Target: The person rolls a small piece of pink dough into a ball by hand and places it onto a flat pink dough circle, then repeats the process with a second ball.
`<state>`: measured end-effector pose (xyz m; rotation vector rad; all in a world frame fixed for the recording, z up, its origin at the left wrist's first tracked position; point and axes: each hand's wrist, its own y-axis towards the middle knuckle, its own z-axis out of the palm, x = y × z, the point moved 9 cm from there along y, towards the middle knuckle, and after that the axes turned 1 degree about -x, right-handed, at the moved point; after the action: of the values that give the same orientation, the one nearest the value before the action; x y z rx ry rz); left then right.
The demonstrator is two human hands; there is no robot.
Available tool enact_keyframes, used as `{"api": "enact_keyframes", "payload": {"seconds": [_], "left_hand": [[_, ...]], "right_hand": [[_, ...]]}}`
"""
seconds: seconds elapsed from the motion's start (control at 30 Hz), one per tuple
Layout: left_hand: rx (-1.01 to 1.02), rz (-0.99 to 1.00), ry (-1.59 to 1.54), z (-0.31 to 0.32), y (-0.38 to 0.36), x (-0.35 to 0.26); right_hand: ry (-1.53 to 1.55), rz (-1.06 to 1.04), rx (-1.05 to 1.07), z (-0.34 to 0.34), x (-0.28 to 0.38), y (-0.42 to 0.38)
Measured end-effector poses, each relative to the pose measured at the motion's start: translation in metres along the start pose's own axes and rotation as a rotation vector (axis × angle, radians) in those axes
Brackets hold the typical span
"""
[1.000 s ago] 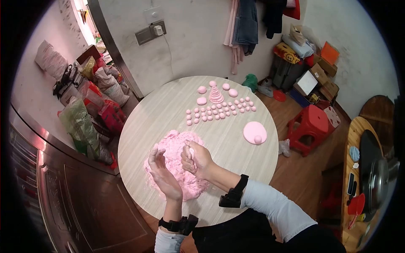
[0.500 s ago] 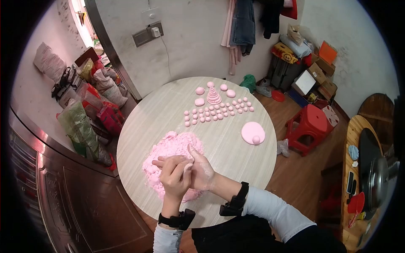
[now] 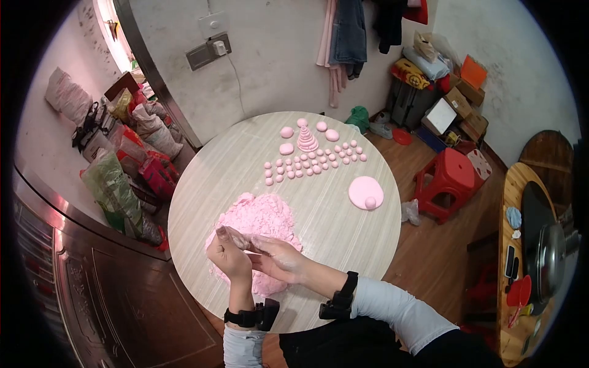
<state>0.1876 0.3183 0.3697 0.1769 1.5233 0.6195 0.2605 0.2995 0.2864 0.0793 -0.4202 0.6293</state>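
Note:
My left hand is cupped against my right hand above the near side of a loose pink dough heap. The fingers of both hands curl toward each other, and whatever lies between the palms is hidden. Pale residue coats the fingers. Farther back on the round table stand rows of small pink balls, a ridged pink cone and a few larger pink lumps. A flat pink disc with a small ball on it lies to the right.
A red stool stands right of the table. Beyond it is a wooden counter with a lidded pan. Bags are piled at the left, near a dark carved door. Boxes fill the far right corner.
My hands have shifted left and turned against each other; the left fingers, folded in front of the right palm before, now point toward the right hand. The view has shifted slightly.

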Motion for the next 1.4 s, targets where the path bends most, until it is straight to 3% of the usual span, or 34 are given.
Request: {"api": "enact_keyframes", "payload": {"seconds": [0.1, 0.17, 0.2, 0.27, 0.3, 0.47, 0.67, 0.8, 0.87, 0.9, 0.93, 1.03, 1.07, 1.13, 1.2, 1.3, 1.33, 1.4], "left_hand": [[-0.019, -0.049, 0.043, -0.002, -0.003, 0.004], [0.013, 0.240, 0.190, 0.006, -0.007, -0.017], [0.012, 0.239, 0.193, 0.006, -0.006, -0.018], [0.195, 0.593, 0.580, 0.035, -0.018, -0.042], [0.264, 0.637, 0.667, 0.046, -0.024, -0.043], [0.263, 0.587, 0.683, 0.051, -0.033, -0.026], [0.194, 0.621, 0.677, 0.050, -0.030, -0.027], [0.221, 0.692, 0.707, 0.053, -0.012, -0.048], [0.243, 0.317, 0.666, 0.038, 0.012, -0.022], [0.212, 0.324, 0.608, 0.028, 0.016, -0.016], [0.219, 0.331, 0.604, 0.017, 0.016, -0.007], [0.030, -0.035, 0.237, -0.028, 0.020, 0.034], [0.031, -0.039, 0.237, -0.031, 0.019, 0.035], [-0.110, -0.418, -0.294, -0.046, 0.013, 0.070], [-0.174, -0.465, -0.348, -0.045, 0.008, 0.073], [-0.089, -0.602, -0.542, -0.029, 0.000, 0.078], [-0.044, -0.610, -0.586, -0.021, 0.003, 0.072], [-0.002, -0.618, -0.630, -0.013, 0.007, 0.070]], "right_hand": [[-0.162, -0.029, -0.097, -0.003, 0.005, -0.001], [-0.301, -0.024, -0.227, 0.002, 0.015, -0.008], [-0.299, -0.021, -0.225, 0.000, 0.013, -0.009], [-0.199, -0.007, -0.278, -0.011, 0.007, -0.011], [-0.198, -0.004, -0.278, -0.012, 0.004, -0.012], [-0.119, -0.114, -0.477, -0.024, 0.007, -0.025], [-0.331, -0.104, -0.417, -0.028, 0.020, -0.023], [-0.218, -0.101, -0.473, -0.040, 0.011, -0.006], [-0.121, -0.079, -0.231, -0.014, 0.007, 0.005], [-0.071, -0.072, -0.111, -0.001, 0.007, 0.007], [-0.069, -0.082, -0.110, -0.001, 0.012, 0.007], [-0.220, 0.152, -0.141, -0.010, 0.001, 0.003], [-0.219, 0.153, -0.145, -0.013, 0.002, 0.003], [-0.434, 0.157, -0.290, -0.028, 0.009, 0.000], [-0.501, 0.118, -0.361, -0.034, 0.015, 0.002], [-1.144, -0.364, -0.406, 0.008, 0.064, -0.009], [-1.145, -0.365, -0.409, 0.017, 0.066, -0.011], [-1.735, -1.117, -0.108, 0.095, 0.073, -0.037]]}}
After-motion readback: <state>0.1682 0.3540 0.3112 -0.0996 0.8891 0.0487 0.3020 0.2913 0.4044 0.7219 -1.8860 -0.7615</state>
